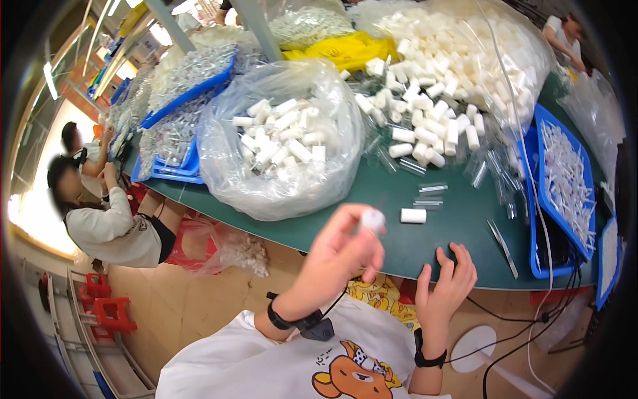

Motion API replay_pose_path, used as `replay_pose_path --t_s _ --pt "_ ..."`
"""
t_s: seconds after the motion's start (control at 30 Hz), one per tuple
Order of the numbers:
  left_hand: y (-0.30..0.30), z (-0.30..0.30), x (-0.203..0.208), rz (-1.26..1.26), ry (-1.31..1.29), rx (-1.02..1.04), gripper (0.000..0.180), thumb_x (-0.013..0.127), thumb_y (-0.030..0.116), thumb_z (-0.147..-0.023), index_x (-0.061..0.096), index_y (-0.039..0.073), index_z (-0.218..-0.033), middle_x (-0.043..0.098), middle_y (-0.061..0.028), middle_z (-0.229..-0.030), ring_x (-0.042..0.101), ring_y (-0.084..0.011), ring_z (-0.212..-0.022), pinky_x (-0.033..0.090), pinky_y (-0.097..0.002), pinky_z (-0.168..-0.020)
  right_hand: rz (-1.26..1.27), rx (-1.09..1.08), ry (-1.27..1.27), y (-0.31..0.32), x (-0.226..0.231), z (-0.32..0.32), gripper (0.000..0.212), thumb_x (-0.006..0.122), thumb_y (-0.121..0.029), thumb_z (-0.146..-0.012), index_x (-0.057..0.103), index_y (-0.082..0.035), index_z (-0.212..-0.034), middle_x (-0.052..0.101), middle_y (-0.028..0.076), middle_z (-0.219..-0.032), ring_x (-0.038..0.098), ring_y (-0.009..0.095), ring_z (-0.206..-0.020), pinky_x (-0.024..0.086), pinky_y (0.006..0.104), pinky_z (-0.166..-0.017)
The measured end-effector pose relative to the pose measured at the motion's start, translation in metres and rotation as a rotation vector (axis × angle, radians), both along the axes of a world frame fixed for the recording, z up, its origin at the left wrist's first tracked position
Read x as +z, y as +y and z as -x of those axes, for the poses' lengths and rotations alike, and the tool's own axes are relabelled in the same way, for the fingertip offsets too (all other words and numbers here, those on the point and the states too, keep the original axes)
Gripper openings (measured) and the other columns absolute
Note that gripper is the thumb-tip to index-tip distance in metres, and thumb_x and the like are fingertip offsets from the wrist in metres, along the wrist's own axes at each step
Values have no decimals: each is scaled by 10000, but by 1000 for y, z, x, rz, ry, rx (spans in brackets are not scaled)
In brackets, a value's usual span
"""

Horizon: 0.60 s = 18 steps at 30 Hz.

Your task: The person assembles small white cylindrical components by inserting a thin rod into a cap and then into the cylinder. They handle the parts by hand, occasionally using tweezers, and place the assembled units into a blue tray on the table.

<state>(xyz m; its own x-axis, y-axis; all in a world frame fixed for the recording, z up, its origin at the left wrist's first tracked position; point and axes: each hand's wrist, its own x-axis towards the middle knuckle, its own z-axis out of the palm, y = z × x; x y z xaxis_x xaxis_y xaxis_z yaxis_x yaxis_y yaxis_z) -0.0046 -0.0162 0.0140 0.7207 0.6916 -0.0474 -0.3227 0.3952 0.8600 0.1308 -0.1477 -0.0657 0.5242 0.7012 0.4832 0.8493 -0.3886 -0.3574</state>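
Note:
My left hand (340, 247) is raised over the front edge of the green table (372, 179), its fingers closed around a small white cylinder (373, 220). My right hand (449, 278) is at the table's edge, fingers apart and holding nothing. Between the hands and a pile of white cylinders (432, 126), a single white cylinder (413, 216) lies on its side. Just behind it are several short clear tubes (432, 189). Metal tweezers (503, 248) lie to the right of my right hand.
A clear plastic bag (222, 176) of white cylinders stands left of centre. Blue trays (531, 199) with small white parts are stacked at right. A thin cable (515, 106) hangs down nearby. Other people (100, 219) sit at left. A yellow bag (339, 50) lies at the back.

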Motion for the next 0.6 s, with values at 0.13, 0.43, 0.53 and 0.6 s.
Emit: replay_pose_path --t_s 0.13,0.43,0.53,0.6 --pt "57 9 19 -236 -128 493 452 437 165 -954 307 -40 -1335 470 -173 -1205 533 -187 -1004 427 -298 -892 -11 -29 -12 4 0 2 271 566 -168 -752 555 -12 -974 492 155 -1155 450 338 -1117 324 465 -916" --pt "48 4 11 -838 395 455 236 497 48 -869 548 -43 -1081 586 -114 -1069 554 -197 -1002 418 -311 -891 -39 -27 -36 5 -3 0 274 568 -188 -754 561 -11 -963 503 157 -1137 451 332 -1113 329 454 -907" --pt "21 -19 -5 -1097 480 209 223 571 -21 -793 589 3 -1014 604 -119 -994 576 -228 -937 435 -309 -847 -30 -16 -44 4 -4 0 278 575 -184 -751 562 -10 -967 504 157 -1135 453 330 -1111 330 455 -906" --pt "13 -37 -21 -1235 431 192 248 604 -13 -766 587 19 -1012 594 -115 -988 565 -271 -927 442 -326 -838 -24 -10 -39 3 -4 0 275 577 -182 -759 560 -12 -973 502 159 -1139 454 329 -1110 330 458 -907"
